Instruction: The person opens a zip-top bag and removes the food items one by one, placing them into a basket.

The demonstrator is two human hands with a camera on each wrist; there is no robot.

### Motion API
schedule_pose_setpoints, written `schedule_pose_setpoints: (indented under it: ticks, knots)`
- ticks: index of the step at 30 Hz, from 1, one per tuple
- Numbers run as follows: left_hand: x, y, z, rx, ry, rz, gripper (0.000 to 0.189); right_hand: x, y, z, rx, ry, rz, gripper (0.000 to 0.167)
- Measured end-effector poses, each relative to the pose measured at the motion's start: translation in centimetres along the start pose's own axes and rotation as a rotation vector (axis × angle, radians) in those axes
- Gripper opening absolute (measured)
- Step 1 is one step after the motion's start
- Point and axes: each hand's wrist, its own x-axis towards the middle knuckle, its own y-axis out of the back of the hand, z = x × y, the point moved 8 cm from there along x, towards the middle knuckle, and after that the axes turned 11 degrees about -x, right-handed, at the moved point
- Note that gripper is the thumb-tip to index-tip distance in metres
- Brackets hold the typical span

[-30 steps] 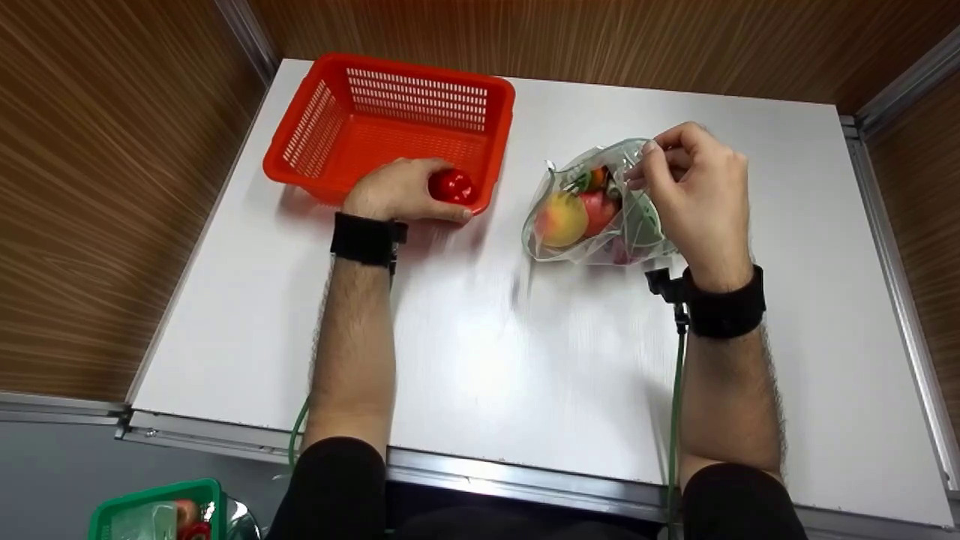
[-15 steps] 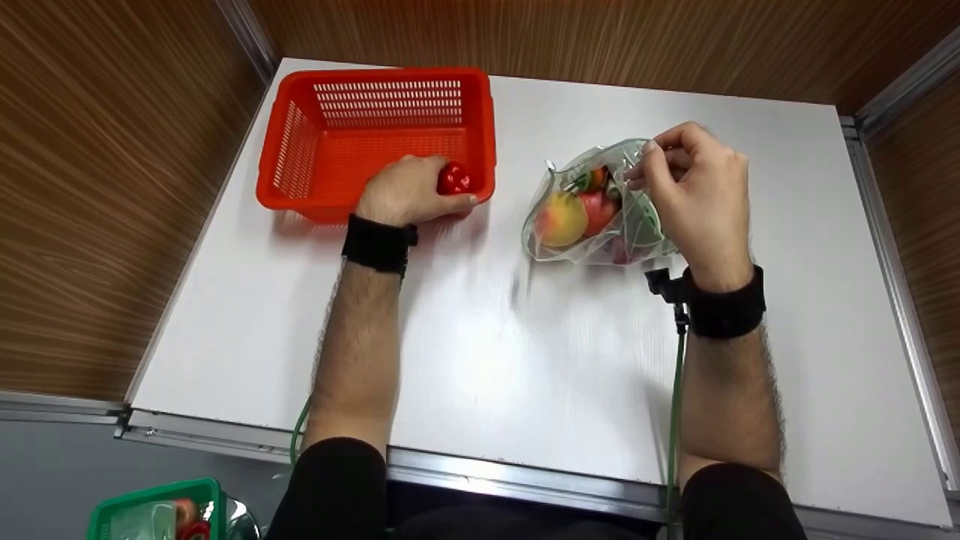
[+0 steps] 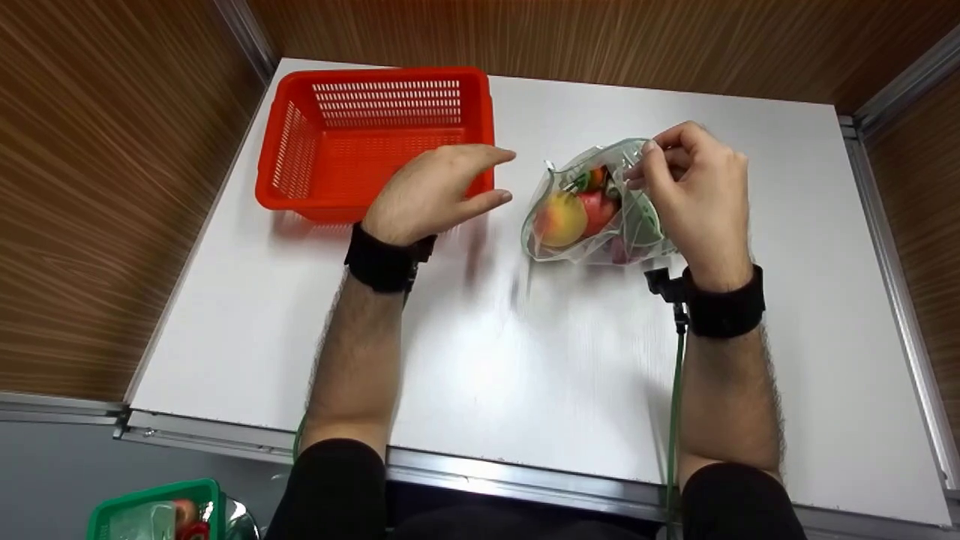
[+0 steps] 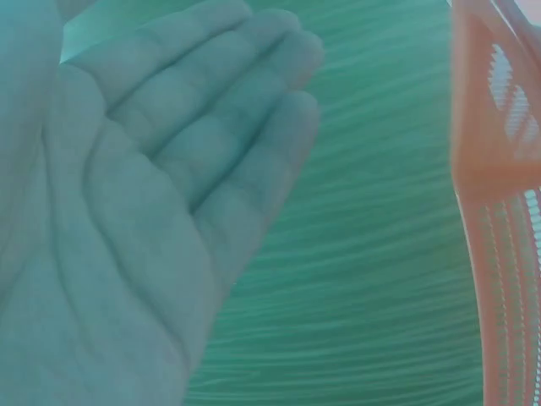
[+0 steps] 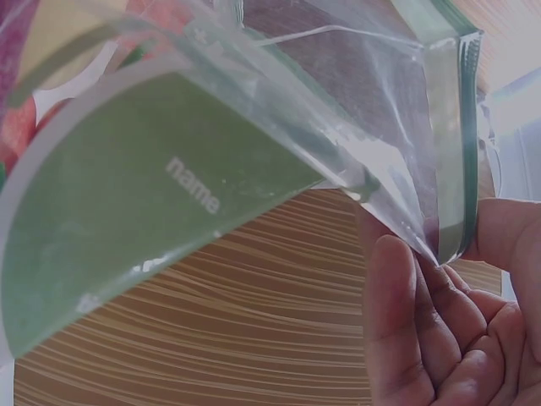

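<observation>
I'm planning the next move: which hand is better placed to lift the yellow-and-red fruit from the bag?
Probably the left hand: the left wrist view shows it empty, and its fingers point toward the clear bag. The right hand pinches the bag's edge, so letting go might let it sag.

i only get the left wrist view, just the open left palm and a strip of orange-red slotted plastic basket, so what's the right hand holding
Observer: The right hand pinches the edge of a clear plastic bag with green trim.
Operator: anything inside that bag
Observer: Yes, among other things a round yellow-and-red fruit shows inside it in the head view.
Operator: any printing on the bag
Observer: The right wrist view shows the white word "name" on its green panel.
</observation>
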Motion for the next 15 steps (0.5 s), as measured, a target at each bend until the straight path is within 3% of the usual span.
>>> schedule_pose_setpoints:
  ticks: [5, 10, 15]
  knots:
    - [0.1, -0.3, 2.1, 0.045, -0.103, 0.029, 0.049, 0.0, 0.0, 0.0, 0.004, 0.001, 0.003, 0.020]
    - [0.3, -1.3, 3.7, 0.066, -0.202, 0.006, 0.045, 0.0, 0.0, 0.1, 0.005, 0.004, 0.005, 0.019]
    - [0.9, -2.6, 4.4, 0.069, -0.237, -0.020, 0.043, 0.0, 0.0, 0.0, 0.004, 0.005, 0.004, 0.020]
